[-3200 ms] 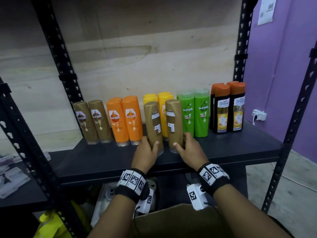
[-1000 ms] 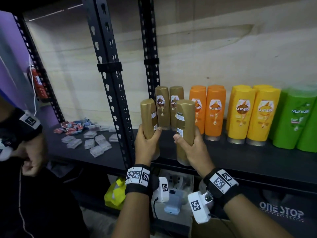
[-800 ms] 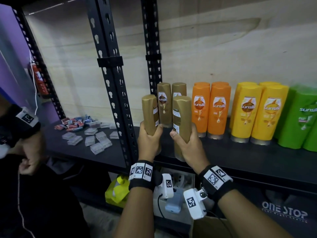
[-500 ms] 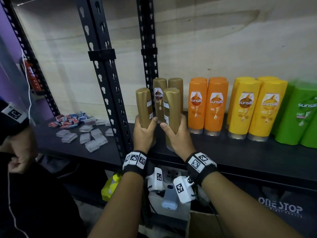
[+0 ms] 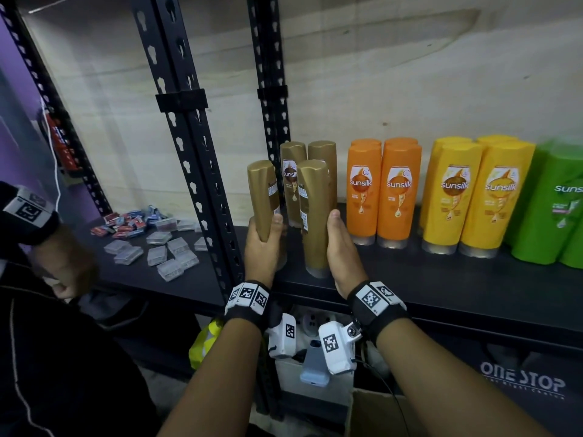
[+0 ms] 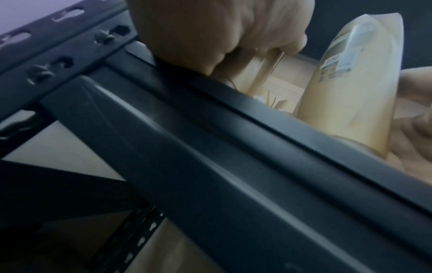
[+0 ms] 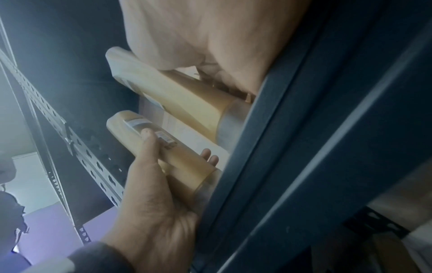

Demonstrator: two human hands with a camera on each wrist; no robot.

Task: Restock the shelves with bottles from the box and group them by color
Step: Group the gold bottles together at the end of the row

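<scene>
Gripping one gold bottle each, left hand (image 5: 263,247) and right hand (image 5: 342,247) hold pair at shelf (image 5: 410,279) front, before two gold bottles (image 5: 309,171); orange, yellow, green groups (image 5: 441,190) stand alongside.
Left wrist view: left bottle (image 6: 252,73) hidden by fist.
Right wrist view: right bottle (image 7: 177,103) touches shelf edge.
Judgement: restock nearly done; box (image 5: 378,414) contents unseen.

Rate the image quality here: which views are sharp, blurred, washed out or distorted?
Head view: fairly sharp, the labels on the orange bottles readable; wide-angle bending slants the shelf posts, and the green bottles smear at the right edge. Left wrist view: soft and dim, the shelf edge motion-blurred. Right wrist view: hazy and washed out, the gold bottles pale.
</scene>
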